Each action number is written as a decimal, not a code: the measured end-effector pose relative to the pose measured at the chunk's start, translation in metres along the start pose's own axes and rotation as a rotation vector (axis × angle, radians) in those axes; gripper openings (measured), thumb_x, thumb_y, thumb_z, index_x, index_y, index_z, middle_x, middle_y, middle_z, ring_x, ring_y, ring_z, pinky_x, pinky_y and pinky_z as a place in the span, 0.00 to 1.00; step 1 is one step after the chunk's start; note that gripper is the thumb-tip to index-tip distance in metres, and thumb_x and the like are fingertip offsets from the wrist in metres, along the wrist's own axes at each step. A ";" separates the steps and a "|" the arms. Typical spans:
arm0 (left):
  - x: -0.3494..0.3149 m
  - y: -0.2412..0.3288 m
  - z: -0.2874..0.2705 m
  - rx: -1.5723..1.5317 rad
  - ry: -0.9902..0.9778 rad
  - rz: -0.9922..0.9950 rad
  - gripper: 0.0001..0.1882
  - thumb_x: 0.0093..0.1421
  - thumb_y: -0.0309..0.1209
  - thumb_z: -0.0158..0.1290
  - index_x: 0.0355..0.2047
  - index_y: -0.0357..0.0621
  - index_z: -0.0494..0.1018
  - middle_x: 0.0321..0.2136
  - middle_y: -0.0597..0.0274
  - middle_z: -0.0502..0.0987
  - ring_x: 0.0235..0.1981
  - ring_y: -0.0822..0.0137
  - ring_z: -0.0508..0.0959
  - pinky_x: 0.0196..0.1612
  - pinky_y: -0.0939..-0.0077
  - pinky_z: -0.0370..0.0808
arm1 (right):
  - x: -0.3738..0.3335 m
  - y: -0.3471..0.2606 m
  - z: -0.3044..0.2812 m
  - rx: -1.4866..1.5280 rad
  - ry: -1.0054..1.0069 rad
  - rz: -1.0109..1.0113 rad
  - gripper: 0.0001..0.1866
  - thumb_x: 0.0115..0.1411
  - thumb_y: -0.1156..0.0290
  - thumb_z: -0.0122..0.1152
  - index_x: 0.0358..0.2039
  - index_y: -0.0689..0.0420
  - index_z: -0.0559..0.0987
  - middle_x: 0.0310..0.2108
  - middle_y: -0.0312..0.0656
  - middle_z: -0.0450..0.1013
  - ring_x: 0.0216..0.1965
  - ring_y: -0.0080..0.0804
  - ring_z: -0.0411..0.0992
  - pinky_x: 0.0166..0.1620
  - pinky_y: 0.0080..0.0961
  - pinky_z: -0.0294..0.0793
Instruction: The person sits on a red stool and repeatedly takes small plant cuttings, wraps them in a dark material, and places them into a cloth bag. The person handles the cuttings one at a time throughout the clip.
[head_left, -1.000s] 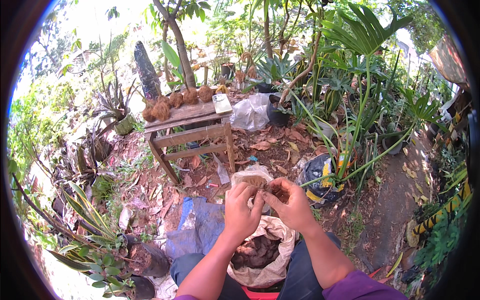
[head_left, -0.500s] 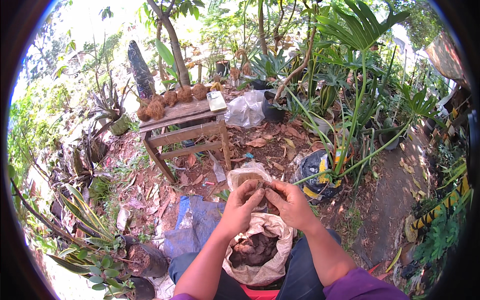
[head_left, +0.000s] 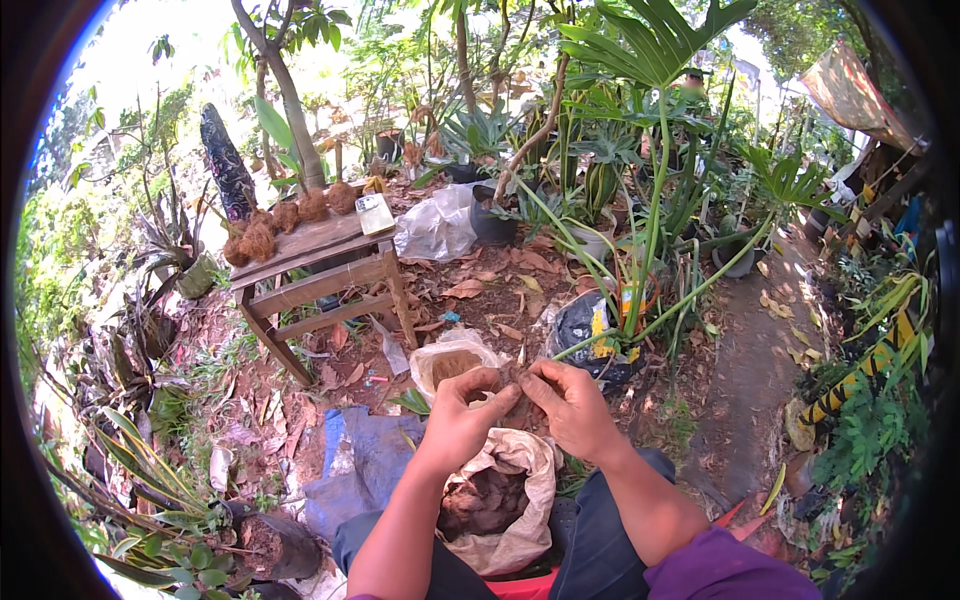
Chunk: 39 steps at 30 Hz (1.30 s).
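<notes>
My left hand and my right hand are raised close together above an open sack. Both have thumb and fingers pinched, the tips almost meeting. Between them is a small brown bit, perhaps fibre, too small to name. Below, the pale woven sack stands between my knees with its rim rolled down. Dark brown clumps fill it. Just beyond my left hand sits a whitish plastic bag with light brown loose stuff inside.
A wooden table at the back left carries several brown fibre balls and a pale box. A blue sheet lies left of the sack. A black-and-yellow plastic bag stands beneath a big-leafed plant. Potted plants line the left.
The whole scene has shifted left as my head turned right. My hands have come a little lower and their fingertips slightly apart, so more of the whitish bag behind them shows.
</notes>
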<state>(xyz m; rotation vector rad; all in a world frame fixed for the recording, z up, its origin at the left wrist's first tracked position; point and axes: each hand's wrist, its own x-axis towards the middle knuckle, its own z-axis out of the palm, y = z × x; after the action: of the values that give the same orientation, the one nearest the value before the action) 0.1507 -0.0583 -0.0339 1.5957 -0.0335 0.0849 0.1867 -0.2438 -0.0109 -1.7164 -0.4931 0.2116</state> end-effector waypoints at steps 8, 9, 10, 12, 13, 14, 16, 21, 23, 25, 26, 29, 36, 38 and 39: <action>-0.006 0.000 0.004 0.003 0.037 0.068 0.12 0.65 0.29 0.62 0.43 0.31 0.83 0.36 0.65 0.83 0.40 0.76 0.78 0.47 0.75 0.76 | 0.006 0.005 0.005 -0.032 0.004 -0.121 0.14 0.73 0.66 0.59 0.42 0.67 0.81 0.31 0.45 0.80 0.32 0.24 0.71 0.39 0.31 0.74; -0.007 0.000 0.002 0.061 0.061 0.074 0.12 0.65 0.29 0.62 0.43 0.31 0.83 0.36 0.65 0.83 0.40 0.76 0.79 0.47 0.75 0.76 | 0.009 0.006 0.007 -0.057 0.004 -0.139 0.14 0.72 0.66 0.59 0.42 0.67 0.81 0.32 0.46 0.80 0.32 0.25 0.72 0.40 0.31 0.74; -0.008 -0.001 0.000 0.053 0.069 0.098 0.12 0.65 0.29 0.62 0.43 0.31 0.83 0.36 0.64 0.83 0.40 0.75 0.79 0.47 0.74 0.76 | 0.011 0.007 0.009 -0.068 -0.002 -0.140 0.14 0.72 0.66 0.59 0.42 0.67 0.81 0.32 0.47 0.80 0.32 0.26 0.72 0.40 0.32 0.74; -0.008 -0.003 -0.003 0.066 0.095 0.124 0.12 0.65 0.29 0.62 0.43 0.31 0.82 0.36 0.64 0.83 0.40 0.74 0.79 0.47 0.73 0.76 | 0.014 0.007 0.014 -0.078 -0.001 -0.144 0.15 0.72 0.64 0.59 0.41 0.67 0.80 0.31 0.49 0.79 0.32 0.28 0.73 0.40 0.32 0.74; -0.008 -0.005 -0.004 0.078 0.121 0.139 0.12 0.65 0.29 0.62 0.43 0.31 0.82 0.35 0.63 0.83 0.39 0.74 0.79 0.47 0.73 0.76 | 0.015 0.007 0.016 -0.077 0.007 -0.146 0.16 0.72 0.63 0.60 0.40 0.67 0.80 0.30 0.49 0.79 0.31 0.28 0.73 0.39 0.32 0.74; -0.008 -0.006 -0.005 0.089 0.147 0.153 0.11 0.65 0.28 0.62 0.43 0.31 0.82 0.35 0.63 0.83 0.39 0.73 0.79 0.47 0.72 0.76 | 0.016 0.005 0.018 -0.080 0.013 -0.139 0.17 0.72 0.62 0.61 0.40 0.67 0.80 0.30 0.50 0.79 0.30 0.29 0.73 0.38 0.32 0.74; -0.009 -0.009 -0.005 0.076 0.198 0.178 0.10 0.65 0.28 0.61 0.42 0.32 0.82 0.34 0.62 0.83 0.38 0.73 0.78 0.46 0.72 0.75 | 0.016 0.002 0.021 -0.065 -0.004 -0.055 0.19 0.71 0.60 0.62 0.39 0.67 0.81 0.28 0.50 0.79 0.28 0.29 0.73 0.36 0.33 0.73; -0.009 -0.004 -0.004 0.183 0.249 0.276 0.08 0.64 0.26 0.58 0.39 0.30 0.79 0.32 0.58 0.81 0.36 0.71 0.78 0.43 0.72 0.75 | 0.016 -0.004 0.030 -0.182 -0.012 -0.201 0.23 0.71 0.54 0.63 0.42 0.66 0.85 0.26 0.50 0.79 0.26 0.29 0.74 0.35 0.32 0.75; -0.012 -0.001 -0.004 0.194 0.232 0.292 0.09 0.64 0.26 0.57 0.39 0.30 0.79 0.31 0.57 0.80 0.36 0.70 0.77 0.44 0.71 0.75 | 0.018 -0.003 0.030 -0.172 -0.043 -0.166 0.24 0.71 0.53 0.63 0.43 0.66 0.85 0.26 0.51 0.80 0.27 0.29 0.75 0.36 0.33 0.75; -0.015 0.002 -0.004 0.254 0.217 0.237 0.09 0.65 0.26 0.56 0.40 0.29 0.78 0.31 0.55 0.79 0.36 0.67 0.78 0.44 0.70 0.74 | 0.019 -0.001 0.031 -0.160 -0.044 -0.180 0.24 0.71 0.52 0.63 0.45 0.65 0.85 0.28 0.53 0.81 0.27 0.32 0.78 0.36 0.35 0.75; -0.015 0.002 -0.004 0.237 0.217 0.231 0.10 0.66 0.26 0.55 0.40 0.29 0.77 0.31 0.54 0.79 0.37 0.66 0.78 0.45 0.69 0.75 | 0.018 0.000 0.030 -0.149 -0.047 -0.200 0.23 0.72 0.53 0.63 0.45 0.66 0.85 0.29 0.55 0.80 0.27 0.34 0.78 0.36 0.36 0.75; -0.016 -0.003 -0.001 0.203 0.220 0.194 0.11 0.68 0.28 0.53 0.42 0.29 0.77 0.33 0.52 0.80 0.38 0.64 0.79 0.46 0.67 0.75 | 0.018 0.003 0.030 -0.134 -0.047 -0.205 0.22 0.72 0.55 0.62 0.45 0.67 0.84 0.30 0.58 0.80 0.27 0.40 0.79 0.36 0.37 0.75; -0.006 -0.019 0.011 0.111 0.313 0.192 0.13 0.71 0.29 0.50 0.44 0.29 0.78 0.36 0.50 0.82 0.40 0.64 0.80 0.47 0.66 0.75 | 0.018 0.003 0.035 -0.174 0.057 -0.318 0.20 0.71 0.60 0.62 0.40 0.68 0.83 0.28 0.62 0.76 0.28 0.60 0.77 0.32 0.39 0.73; -0.006 -0.019 0.010 0.104 0.310 0.163 0.13 0.72 0.30 0.50 0.44 0.29 0.78 0.36 0.52 0.83 0.40 0.67 0.79 0.46 0.67 0.75 | 0.018 0.005 0.036 -0.222 0.091 -0.340 0.20 0.71 0.61 0.62 0.35 0.69 0.82 0.26 0.62 0.75 0.29 0.63 0.76 0.30 0.41 0.71; -0.007 -0.018 0.008 0.069 0.285 0.124 0.14 0.72 0.31 0.50 0.43 0.29 0.78 0.36 0.53 0.83 0.40 0.69 0.79 0.46 0.68 0.75 | 0.018 0.006 0.036 -0.239 0.114 -0.354 0.20 0.71 0.61 0.62 0.33 0.69 0.81 0.26 0.62 0.75 0.29 0.64 0.75 0.30 0.42 0.71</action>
<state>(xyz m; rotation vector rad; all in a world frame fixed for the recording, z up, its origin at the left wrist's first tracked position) 0.1451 -0.0664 -0.0530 1.6362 0.0929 0.4128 0.1890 -0.2048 -0.0225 -1.8256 -0.7493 -0.2066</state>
